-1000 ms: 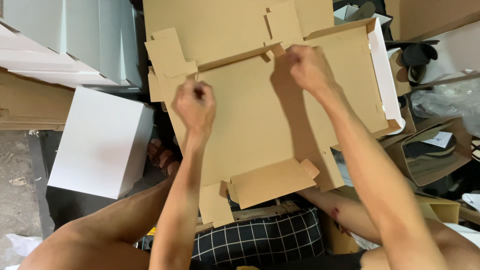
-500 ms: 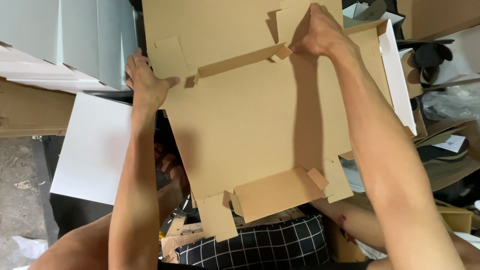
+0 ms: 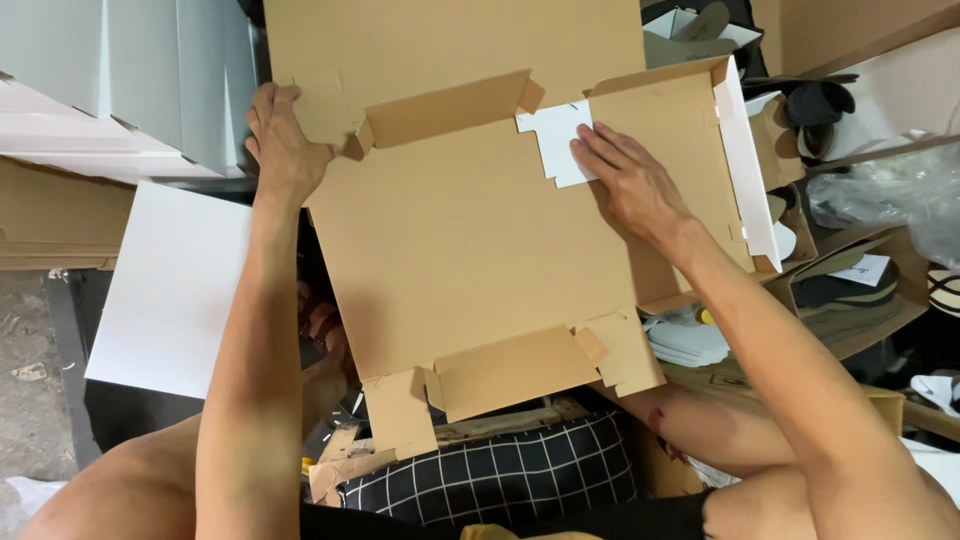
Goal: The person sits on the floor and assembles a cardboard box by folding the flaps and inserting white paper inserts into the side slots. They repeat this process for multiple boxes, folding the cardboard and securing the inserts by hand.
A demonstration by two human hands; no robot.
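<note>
flat cardboard box blank, both hands on its far half

nearest the camera, a black-and-white checked cloth [image 3: 500,475] lies over the person's lap. the near edge of the brown cardboard box blank [image 3: 470,250] sits just above it, with a folded near flap [image 3: 515,370] partly raised. the blank lies open across the middle of the view, its inner face up. the left hand [image 3: 285,145] grips the far left corner flap [image 3: 325,110], fingers curled over the flap edge and closed on it. the right hand [image 3: 630,185] lies flat, fingers extended, pressing a white tab [image 3: 555,140] against the panel near the far right. the right side wall [image 3: 745,170] of the blank stands up, white face outward. a white sheet [image 3: 170,290] lies to the left.
</note>
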